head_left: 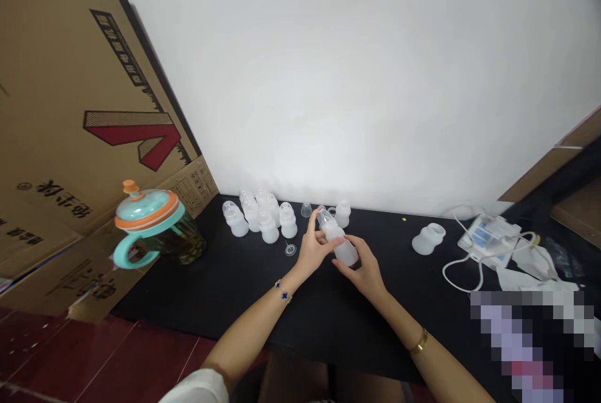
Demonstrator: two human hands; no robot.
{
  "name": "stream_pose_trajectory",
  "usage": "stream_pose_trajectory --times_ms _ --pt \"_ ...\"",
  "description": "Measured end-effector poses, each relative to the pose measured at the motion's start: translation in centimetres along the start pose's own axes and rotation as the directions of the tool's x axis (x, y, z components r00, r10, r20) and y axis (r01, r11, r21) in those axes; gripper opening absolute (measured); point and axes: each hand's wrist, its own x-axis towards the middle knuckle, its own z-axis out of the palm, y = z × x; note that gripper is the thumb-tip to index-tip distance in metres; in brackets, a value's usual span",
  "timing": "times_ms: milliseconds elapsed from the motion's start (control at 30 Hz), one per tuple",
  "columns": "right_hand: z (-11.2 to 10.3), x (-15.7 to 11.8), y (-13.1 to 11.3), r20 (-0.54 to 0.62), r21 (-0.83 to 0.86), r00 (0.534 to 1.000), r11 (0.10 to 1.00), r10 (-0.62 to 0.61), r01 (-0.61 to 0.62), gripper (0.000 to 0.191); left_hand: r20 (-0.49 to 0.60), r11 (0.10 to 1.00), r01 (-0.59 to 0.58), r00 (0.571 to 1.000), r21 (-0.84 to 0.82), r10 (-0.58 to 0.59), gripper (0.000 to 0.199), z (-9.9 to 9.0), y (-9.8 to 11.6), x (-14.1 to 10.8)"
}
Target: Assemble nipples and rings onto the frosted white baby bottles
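Between my two hands is a frosted white baby bottle (346,253) with a clear cap, tilted to the upper left. My left hand (313,245) grips it around the cap and neck. Around the lower body are the fingers of my right hand (364,267). Just left of my left hand, a small clear round disc (290,249) lies on the black table (225,296). Behind my hands stand a clear cap (306,209) and an uncapped bottle body (343,213). Several capped bottles (268,226) stand in a group to the left.
A teal and orange lidded pitcher (157,228) with dark contents stands at the left, beside a large cardboard box (66,109). Another bottle body (428,239) lies tilted at the right. Farther right are a white cable (462,287) and a power strip (491,240). A white wall (347,77) rises behind.
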Motion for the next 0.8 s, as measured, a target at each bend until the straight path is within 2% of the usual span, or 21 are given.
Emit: stream_pose_trajectory --times_ms 800 --pt "0.3 -0.2 0.4 -0.009 0.000 0.999 0.999 -0.043 0.043 0.054 -0.016 0.994 0.000 1.000 0.111 0.002 0.103 -0.1 1.0 -0.2"
